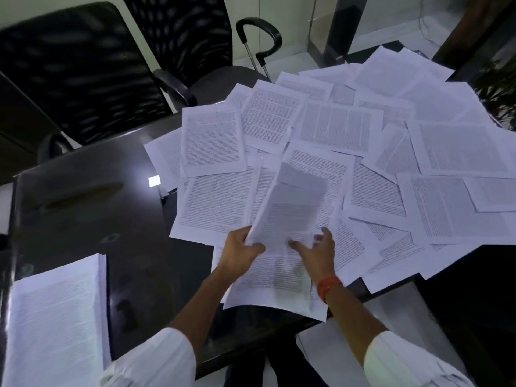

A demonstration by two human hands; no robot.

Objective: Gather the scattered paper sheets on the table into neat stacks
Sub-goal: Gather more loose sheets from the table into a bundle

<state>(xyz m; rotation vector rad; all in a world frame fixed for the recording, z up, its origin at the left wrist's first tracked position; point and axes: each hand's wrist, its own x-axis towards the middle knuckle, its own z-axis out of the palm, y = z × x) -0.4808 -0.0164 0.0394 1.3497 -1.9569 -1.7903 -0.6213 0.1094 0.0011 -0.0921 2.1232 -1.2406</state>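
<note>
Several printed white paper sheets (337, 129) lie scattered and overlapping over the right half of a dark glossy table (83, 208). A neat stack of sheets (55, 311) rests at the table's near left corner. My left hand (240, 251) grips the lower left edge of a lifted sheet (290, 208), which curls upward and is blurred. My right hand (317, 252) hovers at that sheet's lower right with fingers spread, over another sheet (268, 280) that overhangs the near edge. I cannot tell whether the right fingers touch the lifted sheet.
Two black mesh office chairs (83, 68) stand beyond the table's far left side. A black curved handle (259, 32) on a metal pole rises behind the papers. A plant (499, 88) is at the right edge. Some sheets overhang the table's near right edge.
</note>
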